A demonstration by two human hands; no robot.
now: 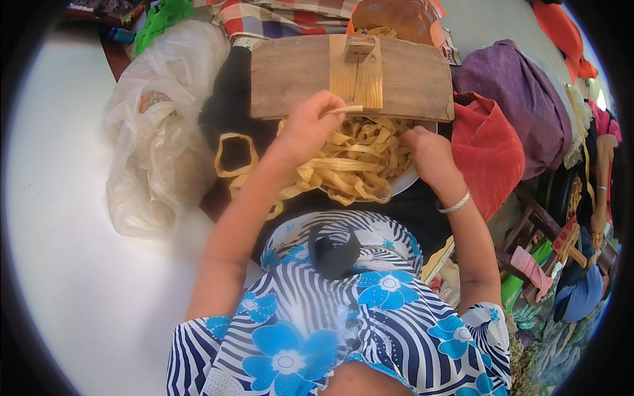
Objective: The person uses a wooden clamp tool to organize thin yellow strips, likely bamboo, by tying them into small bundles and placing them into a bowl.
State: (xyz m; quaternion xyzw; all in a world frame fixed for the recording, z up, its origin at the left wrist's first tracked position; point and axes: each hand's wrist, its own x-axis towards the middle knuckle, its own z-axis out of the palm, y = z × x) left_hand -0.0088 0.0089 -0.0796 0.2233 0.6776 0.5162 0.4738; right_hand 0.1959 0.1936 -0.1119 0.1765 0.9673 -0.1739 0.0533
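Note:
My left hand (307, 129) pinches a flat straw-coloured strip (354, 109) by its end, at the near edge of a wooden board (287, 72). A small wooden block (359, 47) stands on a paler strip of wood in the board's middle. Below the board, a heap of loose, looped straw-coloured strips (353, 158) fills a white basin (404, 181) on my lap. Some loops (231, 173) spill out to the left. At the heap's right side my right hand (429, 155) has its fingers closed; what they hold is hidden.
A clear plastic bag (162, 145) lies on the left. Red cloth (487, 152) and a purple bundle (512, 99) are at the right. Beyond the board are an orange-rimmed container (399, 20) and checked cloth (284, 16). Another person's arm (601, 181) shows far right.

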